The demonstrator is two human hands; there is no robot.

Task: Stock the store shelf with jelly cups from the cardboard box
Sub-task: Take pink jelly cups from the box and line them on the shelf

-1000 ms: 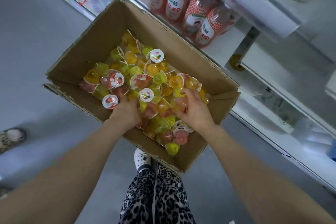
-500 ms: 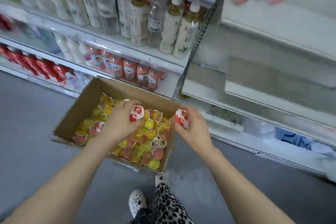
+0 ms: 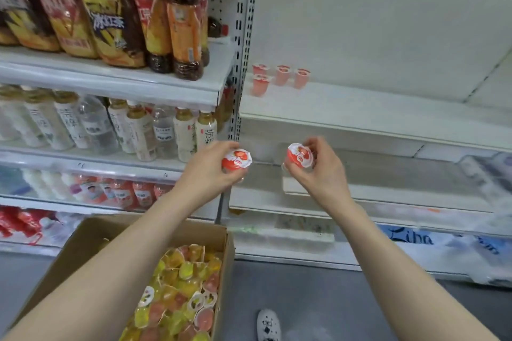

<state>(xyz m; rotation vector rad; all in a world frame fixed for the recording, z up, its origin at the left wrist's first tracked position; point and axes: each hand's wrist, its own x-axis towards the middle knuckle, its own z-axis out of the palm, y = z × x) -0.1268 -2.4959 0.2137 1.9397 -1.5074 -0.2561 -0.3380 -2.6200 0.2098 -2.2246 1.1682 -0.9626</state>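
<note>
Fingers of the left hand are curled round a red-lidded jelly cup, thumb above and the other digits beneath, with its foil lid turned toward the camera. Across a small gap, the right hand grips a second red-lidded cup in much the same way, its digits bent over the rim. Both cups are held in the air at about the same height, apart from each other, in front of the white shelving and below the white shelf that carries stock. On that shelf, near its left end and toward the back, four pink jelly cups stand upright: three in a row and one just in front of the leftmost. Under the person's left forearm the cardboard box sits open on the grey floor, near the foot of the shelving. A heap of loose jelly cups in yellow, green and pink lies in it at all angles. Left of a perforated metal upright, neighbouring shelves hold dark tea bottles above and pale drink bottles beneath them. One white shoe shows on the floor to the right of the box.
</note>
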